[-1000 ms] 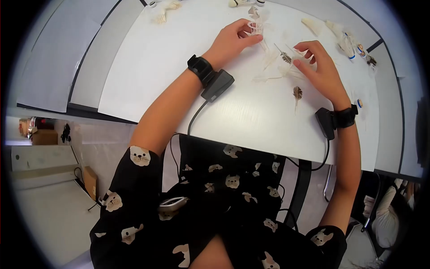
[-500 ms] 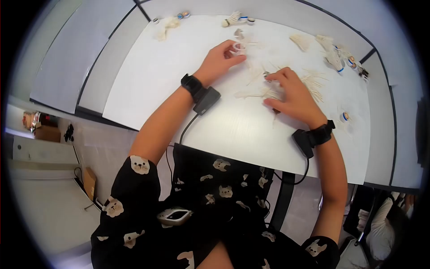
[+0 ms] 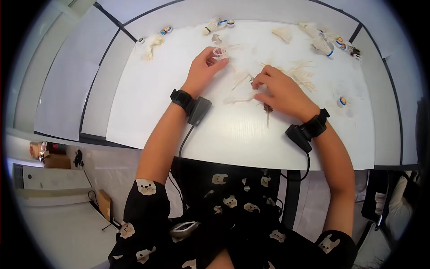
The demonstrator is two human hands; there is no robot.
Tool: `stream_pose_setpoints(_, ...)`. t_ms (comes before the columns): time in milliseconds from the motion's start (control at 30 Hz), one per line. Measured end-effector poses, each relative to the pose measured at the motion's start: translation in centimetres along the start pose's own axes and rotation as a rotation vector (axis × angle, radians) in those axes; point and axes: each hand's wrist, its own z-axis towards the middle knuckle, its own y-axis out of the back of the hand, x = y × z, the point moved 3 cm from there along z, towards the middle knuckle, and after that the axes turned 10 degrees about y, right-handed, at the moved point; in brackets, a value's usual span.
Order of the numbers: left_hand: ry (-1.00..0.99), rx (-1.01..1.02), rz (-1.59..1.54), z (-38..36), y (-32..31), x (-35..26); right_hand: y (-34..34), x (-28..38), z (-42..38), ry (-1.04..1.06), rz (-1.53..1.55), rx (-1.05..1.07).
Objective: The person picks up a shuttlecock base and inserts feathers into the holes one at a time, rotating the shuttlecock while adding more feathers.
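Note:
My left hand (image 3: pixel 204 71) is closed around a small white ring-shaped piece (image 3: pixel 220 53) above the white table (image 3: pixel 215 130). To its right, my right hand (image 3: pixel 282 92) is bent over loose feather pieces, with its thumb and fingers close together near a small dark bit; what they hold, if anything, is too small to name. A dark feather piece (image 3: pixel 268 109) lies just below that hand. Pale feather strips (image 3: pixel 239 97) are scattered between the hands, and thin feather shafts (image 3: pixel 302 74) fan out beyond my right hand.
Shuttlecocks (image 3: pixel 210 27) and small round caps (image 3: pixel 230 23) stand along the back edge. More shuttlecock parts (image 3: pixel 323 47) lie at the back right. A round cap (image 3: pixel 342 101) is at the right. White panels (image 3: pixel 282 11) border the table.
The camera view has shifted. The fingers of my right hand have drawn closer together over the feather pieces. My left hand still has the white ring piece.

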Motion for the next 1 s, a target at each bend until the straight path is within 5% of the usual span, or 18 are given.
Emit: stream_pose_setpoints(1000, 0.017, 0.009, 0.164, -0.1, -0.4, -0.6, -0.1, 0.0, 0.4, 0.151, -0.128, -0.251)
